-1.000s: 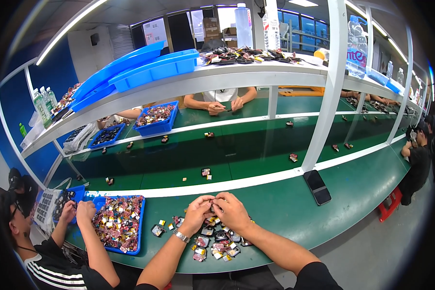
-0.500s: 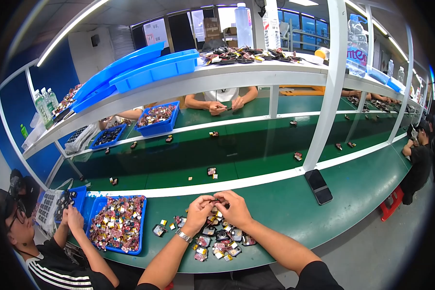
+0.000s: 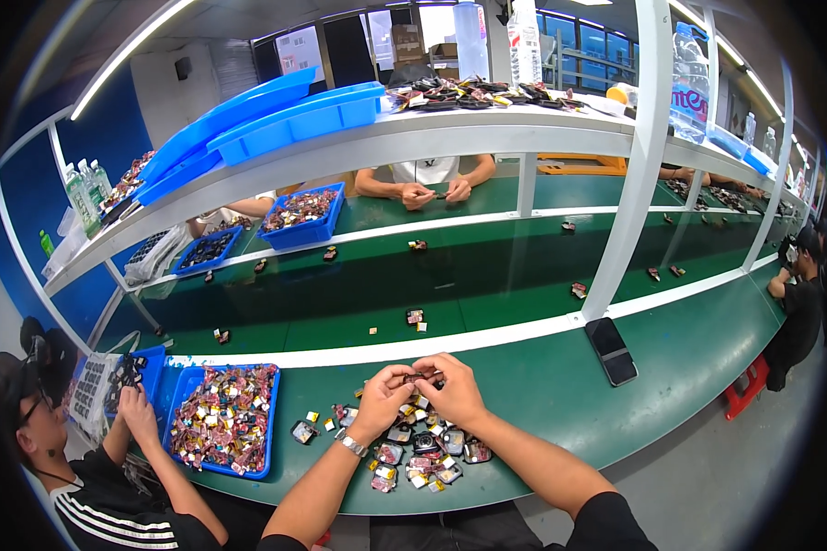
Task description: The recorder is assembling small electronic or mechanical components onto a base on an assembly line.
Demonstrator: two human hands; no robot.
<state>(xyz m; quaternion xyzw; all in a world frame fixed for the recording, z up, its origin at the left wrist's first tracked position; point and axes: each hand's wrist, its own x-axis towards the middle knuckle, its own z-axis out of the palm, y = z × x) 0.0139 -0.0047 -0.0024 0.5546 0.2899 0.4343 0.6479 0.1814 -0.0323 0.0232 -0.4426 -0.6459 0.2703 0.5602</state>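
Note:
My left hand (image 3: 382,401) and my right hand (image 3: 454,393) meet above a heap of parts on the green bench. Pinched between the fingertips of both is a small dark electronic module (image 3: 417,377), mostly covered by the fingers. Under and in front of the hands lies the heap of small electronic modules (image 3: 424,443), with black casings, reddish circuit boards and silver-yellow battery cells. One loose module (image 3: 304,432) lies left of my left wrist, near a tiny yellow-and-white piece (image 3: 329,424).
At left stands a blue tray (image 3: 271,450) full of reddish boards; beside it a co-worker (image 3: 138,418) handles dark parts. A black phone (image 3: 611,352) lies right, by a white post (image 3: 636,184). Behind a white rail, scattered modules (image 3: 415,318) sit on a green belt. A shelf (image 3: 487,133) spans above.
The view has shifted slightly, moving the background a little to the right. My fingers have changed position slightly around the module. The left co-worker's head has tipped downward.

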